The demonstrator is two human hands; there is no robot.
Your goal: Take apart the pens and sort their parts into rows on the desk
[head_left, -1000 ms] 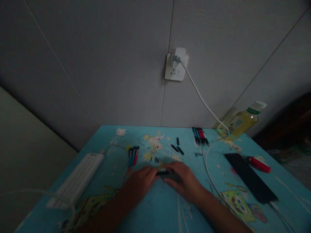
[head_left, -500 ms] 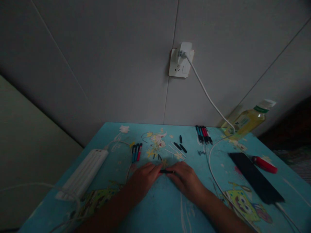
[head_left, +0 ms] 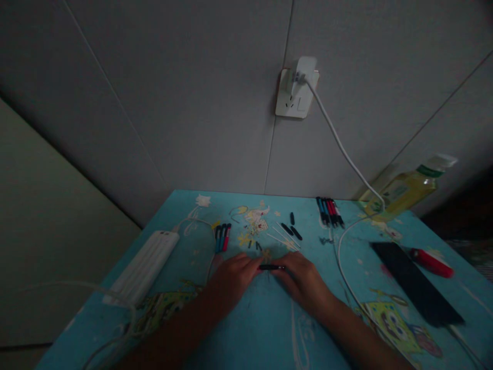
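Head view: my left hand (head_left: 235, 277) and right hand (head_left: 302, 275) pinch closed on a slim black tube (head_left: 271, 267); uneven pressure could dislodge it.

You are facing a turquoise tabletop (head_left: 262, 334) that is displaying yellow cartoon figures (head_left: 390, 325). You are holding a black pen piece (head_left: 270, 267), seemingly red at 1 end. You are seeing 2 blue tubes (head_left: 217, 242) and 1 red tube (head_left: 226, 241) with black tops, white sticks (head_left: 285, 238), and a yellow bottle (head_left: 412, 191) with a green band (head_left: 429, 171).
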